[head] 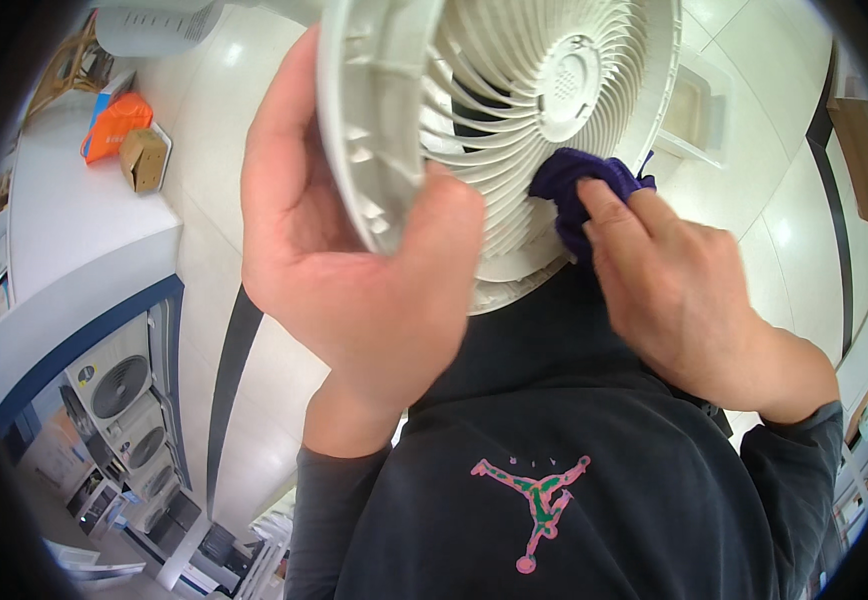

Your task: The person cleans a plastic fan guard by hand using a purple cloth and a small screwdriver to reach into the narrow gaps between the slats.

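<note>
A round off-white plastic fan grille (505, 225) with curved spiral ribs and a deep rim is held up before my chest, its top cut off by the picture's edge. My left hand (374, 277) grips the grille's rim on the left, thumb on the inner side and fingers around the outside. Bunched in my right hand (674, 277) is a dark purple cloth (584, 195), pressed against the ribs at the lower right, below the round hub (569, 88). The cloth covers part of the ribs and rim there.
A clear plastic bin (693, 112) stands on the tiled floor (749, 172) beyond the grille. On a white counter (81, 217) at left sit an orange bag (120, 124) and a small cardboard box (142, 159). Several air-conditioner outdoor units (120, 386) line the lower left. A larger carton (865, 161) is at right.
</note>
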A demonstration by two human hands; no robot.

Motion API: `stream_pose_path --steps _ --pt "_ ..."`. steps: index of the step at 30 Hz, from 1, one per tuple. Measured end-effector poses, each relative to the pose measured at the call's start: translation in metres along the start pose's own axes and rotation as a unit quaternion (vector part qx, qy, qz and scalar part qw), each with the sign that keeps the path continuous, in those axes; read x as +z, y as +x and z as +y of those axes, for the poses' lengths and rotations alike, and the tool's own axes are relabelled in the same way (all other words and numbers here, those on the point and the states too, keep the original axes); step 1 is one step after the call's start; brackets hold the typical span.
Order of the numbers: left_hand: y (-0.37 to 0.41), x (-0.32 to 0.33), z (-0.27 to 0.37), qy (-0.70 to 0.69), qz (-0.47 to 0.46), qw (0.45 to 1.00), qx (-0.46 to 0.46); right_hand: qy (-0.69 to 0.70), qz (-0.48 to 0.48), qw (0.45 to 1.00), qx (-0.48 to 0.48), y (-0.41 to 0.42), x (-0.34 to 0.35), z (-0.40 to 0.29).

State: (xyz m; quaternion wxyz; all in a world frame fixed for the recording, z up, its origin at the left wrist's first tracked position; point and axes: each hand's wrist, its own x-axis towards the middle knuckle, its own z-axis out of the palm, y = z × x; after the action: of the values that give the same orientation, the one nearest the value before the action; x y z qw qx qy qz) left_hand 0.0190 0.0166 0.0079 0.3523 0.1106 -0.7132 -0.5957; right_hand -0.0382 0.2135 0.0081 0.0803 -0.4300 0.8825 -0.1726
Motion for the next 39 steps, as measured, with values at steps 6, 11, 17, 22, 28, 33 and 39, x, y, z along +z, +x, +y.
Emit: stream_pose_path --steps 6,11,17,22,28,33,39 --pt "-0.006 0.000 -0.008 0.012 0.029 0.999 0.029 0.405 -0.032 0.914 0.021 0.003 0.017 -0.029" --pt "0.001 -0.015 -0.009 0.073 0.010 0.995 0.068 0.584 -0.190 0.763 0.202 0.021 0.003 -0.027" --pt "0.004 -0.023 -0.015 0.118 0.045 0.991 0.039 -0.076 0.029 0.992 -0.098 -0.002 0.025 -0.016" --pt "-0.006 -0.015 -0.015 0.024 0.062 0.997 0.044 -0.028 -0.021 0.997 -0.065 -0.001 0.010 -0.012" --pt "-0.012 -0.024 -0.029 0.026 0.066 0.997 0.019 0.491 -0.158 0.841 0.165 0.014 0.028 -0.034" --pt "-0.001 -0.035 -0.029 0.013 0.046 0.999 -0.002 0.671 -0.274 0.595 0.348 0.034 0.012 -0.021" --pt "0.009 -0.031 -0.027 0.027 0.048 0.998 -0.003 0.165 -0.025 0.977 -0.134 0.024 0.023 -0.029"
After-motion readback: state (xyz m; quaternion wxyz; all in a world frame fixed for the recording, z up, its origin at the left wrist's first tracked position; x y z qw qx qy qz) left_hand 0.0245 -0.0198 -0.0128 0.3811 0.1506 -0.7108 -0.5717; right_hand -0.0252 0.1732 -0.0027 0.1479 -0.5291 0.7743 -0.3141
